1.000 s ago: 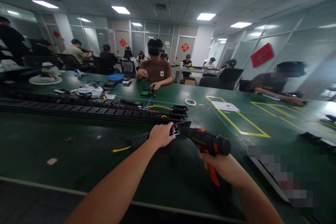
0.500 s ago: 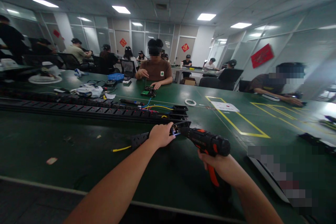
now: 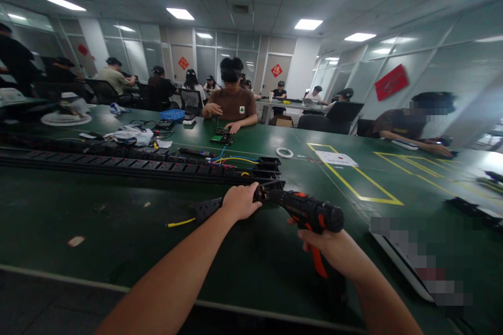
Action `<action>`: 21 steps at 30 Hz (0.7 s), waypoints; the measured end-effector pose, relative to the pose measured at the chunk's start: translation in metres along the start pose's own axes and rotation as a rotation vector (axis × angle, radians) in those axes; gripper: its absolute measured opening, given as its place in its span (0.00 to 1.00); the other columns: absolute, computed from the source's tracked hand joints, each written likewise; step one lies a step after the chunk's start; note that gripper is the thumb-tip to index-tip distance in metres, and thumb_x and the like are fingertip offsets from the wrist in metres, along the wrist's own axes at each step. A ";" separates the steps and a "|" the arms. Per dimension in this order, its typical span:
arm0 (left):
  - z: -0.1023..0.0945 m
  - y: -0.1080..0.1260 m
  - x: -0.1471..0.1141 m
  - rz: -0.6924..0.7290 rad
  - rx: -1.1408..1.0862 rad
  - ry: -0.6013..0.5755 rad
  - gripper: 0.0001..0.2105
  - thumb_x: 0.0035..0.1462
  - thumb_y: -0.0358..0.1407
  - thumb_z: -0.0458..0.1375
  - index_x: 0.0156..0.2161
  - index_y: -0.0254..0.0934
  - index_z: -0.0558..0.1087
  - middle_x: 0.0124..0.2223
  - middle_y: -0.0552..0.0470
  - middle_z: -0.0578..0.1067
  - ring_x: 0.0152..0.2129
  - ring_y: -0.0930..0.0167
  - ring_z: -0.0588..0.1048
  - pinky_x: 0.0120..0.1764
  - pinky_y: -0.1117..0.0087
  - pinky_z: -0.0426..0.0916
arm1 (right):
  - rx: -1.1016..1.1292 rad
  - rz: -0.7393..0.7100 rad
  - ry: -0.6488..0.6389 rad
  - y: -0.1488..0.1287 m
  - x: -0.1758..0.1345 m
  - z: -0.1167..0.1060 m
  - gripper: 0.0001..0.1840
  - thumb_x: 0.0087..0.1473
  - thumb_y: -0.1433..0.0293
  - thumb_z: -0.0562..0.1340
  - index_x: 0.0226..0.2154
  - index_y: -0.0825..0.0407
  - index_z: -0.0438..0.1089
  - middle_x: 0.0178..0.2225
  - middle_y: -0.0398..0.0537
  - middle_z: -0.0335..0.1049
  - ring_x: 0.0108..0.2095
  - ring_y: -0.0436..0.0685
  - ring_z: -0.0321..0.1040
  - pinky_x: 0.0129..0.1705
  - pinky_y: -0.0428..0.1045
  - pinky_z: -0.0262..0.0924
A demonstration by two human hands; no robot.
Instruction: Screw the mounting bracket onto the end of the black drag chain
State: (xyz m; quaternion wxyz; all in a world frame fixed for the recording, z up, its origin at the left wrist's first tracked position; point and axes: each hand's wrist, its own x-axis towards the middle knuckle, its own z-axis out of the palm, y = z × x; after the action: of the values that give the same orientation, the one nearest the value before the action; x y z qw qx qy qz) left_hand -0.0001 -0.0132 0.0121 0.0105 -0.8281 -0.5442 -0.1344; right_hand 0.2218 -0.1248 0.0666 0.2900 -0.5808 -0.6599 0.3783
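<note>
Gripping the black socket strip (image 3: 208, 210) with our left hand (image 3: 240, 202) inside the desk's (image 3: 118, 230) near edge and the drill (image 3: 310, 211) with our right hand (image 3: 330, 248), we should hold both straight.

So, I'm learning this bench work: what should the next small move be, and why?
I'd probably check that the power drill is lined up before pressing on: its nose, aimed by the right hand, points at the open end of the black socket piece, gripped by the left hand, but whether the tip is seated is too small to tell.
</note>
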 end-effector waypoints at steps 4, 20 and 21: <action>0.001 0.000 0.000 -0.012 0.014 0.003 0.29 0.55 0.51 0.55 0.60 0.44 0.60 0.46 0.45 0.77 0.43 0.58 0.75 0.43 0.60 0.66 | 0.013 -0.036 -0.016 0.008 0.003 0.000 0.15 0.51 0.65 0.60 0.40 0.54 0.70 0.29 0.46 0.72 0.27 0.55 0.68 0.32 0.51 0.62; 0.000 0.000 0.001 -0.011 0.009 -0.020 0.29 0.56 0.52 0.54 0.60 0.44 0.58 0.46 0.45 0.77 0.43 0.59 0.75 0.43 0.61 0.66 | 0.010 -0.056 -0.035 0.014 0.004 0.000 0.09 0.52 0.65 0.60 0.36 0.53 0.68 0.25 0.43 0.67 0.27 0.55 0.66 0.32 0.50 0.62; 0.001 0.000 0.001 -0.009 0.009 -0.019 0.29 0.56 0.51 0.54 0.60 0.44 0.58 0.46 0.45 0.77 0.43 0.59 0.75 0.43 0.60 0.66 | 0.007 -0.050 -0.037 0.013 0.004 0.001 0.09 0.52 0.65 0.60 0.35 0.53 0.68 0.25 0.43 0.67 0.26 0.55 0.66 0.32 0.50 0.62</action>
State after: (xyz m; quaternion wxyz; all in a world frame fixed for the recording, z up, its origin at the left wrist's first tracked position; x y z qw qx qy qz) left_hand 0.0005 -0.0123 0.0116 0.0087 -0.8268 -0.5486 -0.1240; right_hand 0.2278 -0.1202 0.0549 0.2892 -0.5562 -0.6779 0.3839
